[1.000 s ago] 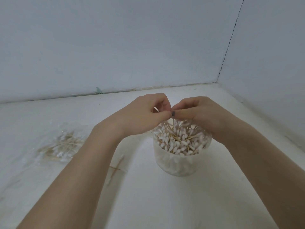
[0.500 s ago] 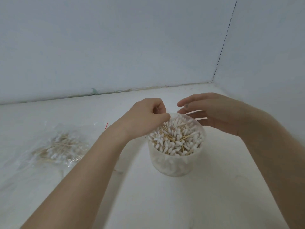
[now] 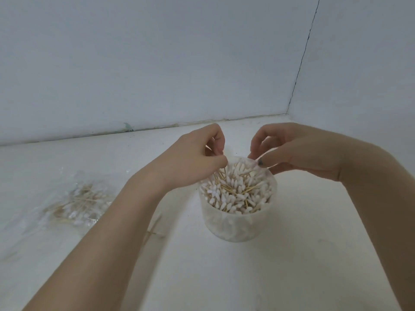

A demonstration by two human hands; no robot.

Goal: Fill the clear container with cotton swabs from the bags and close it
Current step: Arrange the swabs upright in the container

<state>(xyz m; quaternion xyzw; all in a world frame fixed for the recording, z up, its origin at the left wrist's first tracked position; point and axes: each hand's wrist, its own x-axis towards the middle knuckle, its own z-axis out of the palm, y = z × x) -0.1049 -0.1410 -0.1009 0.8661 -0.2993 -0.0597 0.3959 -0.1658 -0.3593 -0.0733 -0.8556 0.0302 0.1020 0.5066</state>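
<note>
Head view: a round, frosted clear container (image 3: 238,223) stands open on the white counter (image 3: 292,254), packed with upright white-tipped, wooden-stemmed cotton swabs (image 3: 235,194). Left hand (image 3: 193,160) arches over its far-left rim, fingers curled, pinching a swab stem. Right hand (image 3: 298,153) hovers over the far-right rim, thumb and fingertips pinching another swab. A crinkled clear bag (image 3: 78,200) of swabs lies well to the left.

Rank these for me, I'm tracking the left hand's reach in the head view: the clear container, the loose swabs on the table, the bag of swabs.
1. clear container, directly under the left hand.
2. loose swabs, below its forearm.
3. bag of swabs, far left.
</note>
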